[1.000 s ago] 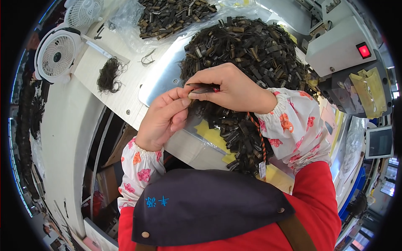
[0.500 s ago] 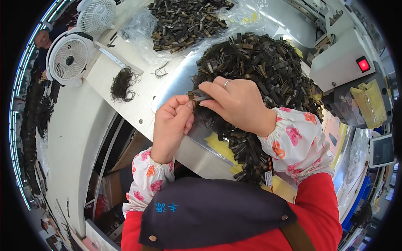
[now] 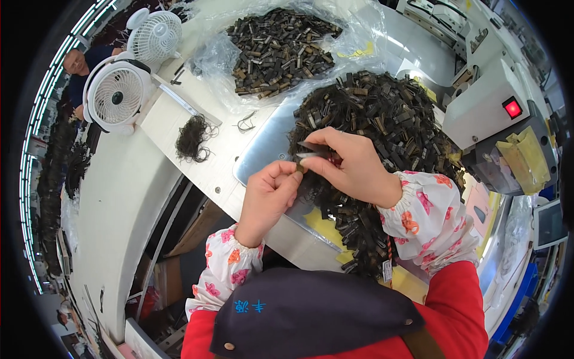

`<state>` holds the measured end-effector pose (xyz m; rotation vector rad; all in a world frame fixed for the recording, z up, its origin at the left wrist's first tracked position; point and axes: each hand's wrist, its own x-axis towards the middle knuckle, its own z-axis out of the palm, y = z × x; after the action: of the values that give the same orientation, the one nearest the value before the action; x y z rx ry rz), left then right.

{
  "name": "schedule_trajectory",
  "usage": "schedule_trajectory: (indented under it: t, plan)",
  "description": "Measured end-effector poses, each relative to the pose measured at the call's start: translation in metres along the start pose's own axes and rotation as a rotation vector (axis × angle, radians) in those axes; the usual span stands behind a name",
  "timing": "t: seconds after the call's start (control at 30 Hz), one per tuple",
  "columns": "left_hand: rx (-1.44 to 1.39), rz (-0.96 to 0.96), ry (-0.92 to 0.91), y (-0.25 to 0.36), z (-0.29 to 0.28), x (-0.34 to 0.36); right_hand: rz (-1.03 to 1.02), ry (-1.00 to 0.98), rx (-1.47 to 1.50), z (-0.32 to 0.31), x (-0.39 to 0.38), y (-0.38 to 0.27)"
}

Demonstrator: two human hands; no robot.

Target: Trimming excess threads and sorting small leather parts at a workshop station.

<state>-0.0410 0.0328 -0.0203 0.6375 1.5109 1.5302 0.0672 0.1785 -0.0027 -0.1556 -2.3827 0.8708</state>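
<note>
My left hand (image 3: 267,194) pinches a small dark brown piece (image 3: 300,169) between thumb and fingertips, most of it covered by the fingers. Just right of it, my right hand (image 3: 362,170) is closed around a pair of thread snips (image 3: 312,147), whose two blades stand apart and point left toward the piece. Both hands are over the near left edge of a large heap of small dark folded pieces with loose threads (image 3: 388,110). Under the heap lies a shiny metal plate (image 3: 258,152).
A second heap of similar pieces (image 3: 281,54) rests on clear plastic (image 3: 209,60) at the far side. A thread tangle (image 3: 192,139) and a ruler (image 3: 179,99) lie left. White fans (image 3: 118,97) and a person (image 3: 89,63) are far left; a machine with a red-lit switch (image 3: 487,113) stands right.
The snips have drawn away to the right from the small piece, and their blades have spread apart. The whole view has shifted slightly, so the scene sits lower and further right.
</note>
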Motion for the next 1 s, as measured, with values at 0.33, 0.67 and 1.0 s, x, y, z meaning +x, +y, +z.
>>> schedule_trajectory:
  t: [0.33,0.67,1.0]
  plan:
    - [0.893,0.607,0.046,0.042,-0.036,0.056,0.162,0.058,0.282,0.004,0.0,0.007]
    - [1.112,0.727,0.417,0.036,-0.072,0.094,0.121,0.028,0.285,-0.003,0.007,0.021]
    - [1.317,0.564,0.466,0.005,-0.096,0.09,0.125,-0.007,0.373,0.001,-0.004,0.013]
